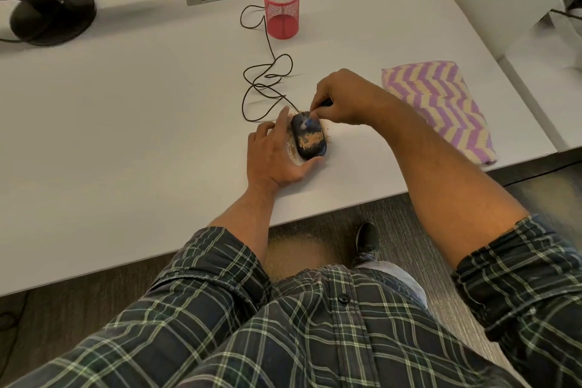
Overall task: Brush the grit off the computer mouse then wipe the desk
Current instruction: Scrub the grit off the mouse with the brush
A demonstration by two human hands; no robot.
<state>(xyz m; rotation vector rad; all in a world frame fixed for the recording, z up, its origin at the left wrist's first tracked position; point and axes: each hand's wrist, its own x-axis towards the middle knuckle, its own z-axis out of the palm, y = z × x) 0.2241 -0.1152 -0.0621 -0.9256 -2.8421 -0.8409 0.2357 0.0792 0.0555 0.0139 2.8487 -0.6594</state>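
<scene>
**Now: brush at the mouse's far end, grit lying toward 6 o'clock**

Right hand (346, 98) pinches a small brush (310, 119), its tip touching the mouse (310, 138) near the cable end. The mouse's long axis runs roughly 12 to 6 o'clock. Grit (310, 139) sits mid-body, so at 6 o'clock from the bristles; I judge the next stroke should pull that way. Left hand (274, 154) lies at 9 o'clock of the mouse, fingers straight along its side, thumb at its near end, steadying it. A cloth (441, 104) waits at 2 o'clock on the desk (126, 120).
</scene>
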